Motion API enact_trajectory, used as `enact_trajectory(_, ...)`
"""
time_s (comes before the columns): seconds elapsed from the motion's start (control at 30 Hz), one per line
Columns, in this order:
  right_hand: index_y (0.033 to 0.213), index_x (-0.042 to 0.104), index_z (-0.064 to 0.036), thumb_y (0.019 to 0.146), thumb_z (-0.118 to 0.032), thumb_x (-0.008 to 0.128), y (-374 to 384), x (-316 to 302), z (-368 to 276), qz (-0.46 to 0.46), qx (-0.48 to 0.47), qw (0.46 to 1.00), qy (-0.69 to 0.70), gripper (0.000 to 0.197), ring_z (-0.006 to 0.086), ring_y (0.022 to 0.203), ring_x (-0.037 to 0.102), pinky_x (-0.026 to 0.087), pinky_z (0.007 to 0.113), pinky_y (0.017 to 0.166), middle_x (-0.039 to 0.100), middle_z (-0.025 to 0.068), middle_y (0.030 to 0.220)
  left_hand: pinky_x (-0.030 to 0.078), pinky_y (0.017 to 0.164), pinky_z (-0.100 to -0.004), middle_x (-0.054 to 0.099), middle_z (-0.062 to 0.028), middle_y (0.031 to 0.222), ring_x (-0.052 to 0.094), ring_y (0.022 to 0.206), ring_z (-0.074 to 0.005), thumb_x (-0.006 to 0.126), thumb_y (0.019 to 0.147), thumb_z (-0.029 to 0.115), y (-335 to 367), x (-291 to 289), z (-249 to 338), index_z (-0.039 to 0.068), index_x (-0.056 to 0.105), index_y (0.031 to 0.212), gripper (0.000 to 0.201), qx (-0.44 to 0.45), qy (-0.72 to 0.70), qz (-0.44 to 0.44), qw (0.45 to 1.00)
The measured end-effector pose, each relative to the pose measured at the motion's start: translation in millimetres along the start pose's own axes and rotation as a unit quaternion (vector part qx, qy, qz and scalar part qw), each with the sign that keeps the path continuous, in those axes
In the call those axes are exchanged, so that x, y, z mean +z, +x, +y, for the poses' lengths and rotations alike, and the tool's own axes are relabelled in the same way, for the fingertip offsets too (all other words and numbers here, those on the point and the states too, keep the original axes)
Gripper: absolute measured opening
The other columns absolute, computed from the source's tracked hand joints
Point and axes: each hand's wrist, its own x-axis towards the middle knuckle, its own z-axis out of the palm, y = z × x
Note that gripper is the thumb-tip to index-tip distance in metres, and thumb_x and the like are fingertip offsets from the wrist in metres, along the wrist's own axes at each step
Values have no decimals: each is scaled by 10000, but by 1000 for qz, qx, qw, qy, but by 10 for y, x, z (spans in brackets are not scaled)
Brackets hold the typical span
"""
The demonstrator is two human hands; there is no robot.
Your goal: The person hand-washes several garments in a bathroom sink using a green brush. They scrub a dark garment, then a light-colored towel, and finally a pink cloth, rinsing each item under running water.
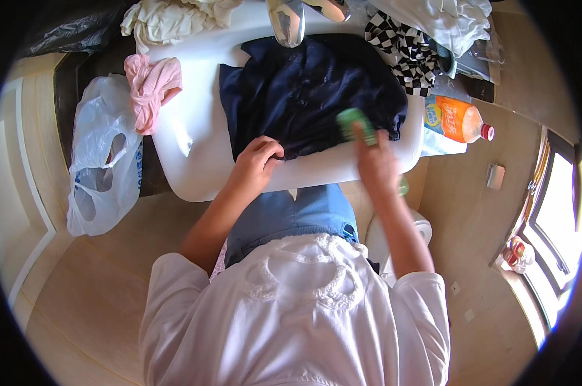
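A dark navy garment (304,96) lies spread in the white sink (204,174), wet-looking, under the metal faucet (288,22). My left hand (259,157) pinches the garment's near edge at the sink's front rim. In my right hand (376,161), smeared by motion, is a green brush (356,125); its head is over the garment's right near part, and the tip of its handle shows below my hand. Its bristles are hidden, and I cannot tell whether it touches the cloth.
Left of the sink are pink cloth (153,90) and a white plastic bag (101,154). Cream cloth (175,19) lies behind. On the right are checkered cloth (410,61), white cloth (439,22) and an orange bottle with a red cap (455,119). A toilet (419,225) stands below right.
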Motion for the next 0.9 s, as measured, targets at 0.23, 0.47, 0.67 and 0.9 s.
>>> enact_trajectory(0.23,1420,462,-276,911,-183,566,-32,-452,-617,-29,-26,984,172,527,348,781,680,581,433,633,544,164,1097,516,826,-343,646,-125,991,650,936,-304,722,753,-51,103,-11,76,27,558,1015,319,-43,-36,30,998)
enact_trajectory(0.47,1432,433,-343,990,-278,494,74,-345,206,-28,129,991,13,451,307,688,681,542,434,497,575,161,1091,519,841,-361,653,-129,997,647,945,-318,710,775,-33,65,-71,77,32,557,1040,312,-30,-2,-3,1000)
enact_trajectory(0.67,1382,512,-345,919,-211,577,-90,-450,-806,-25,20,985,172,486,335,722,674,561,421,566,594,175,1081,516,847,-372,653,-113,1002,625,967,-314,698,751,-41,105,-46,18,19,625,940,212,40,8,-12,999)
enact_trajectory(0.9,1409,470,-294,975,-265,517,10,-432,142,-28,194,979,59,438,344,710,677,539,457,516,562,143,1072,481,947,-389,640,-109,1045,581,1073,-315,695,763,-28,107,-119,92,36,626,932,194,87,142,-68,984)
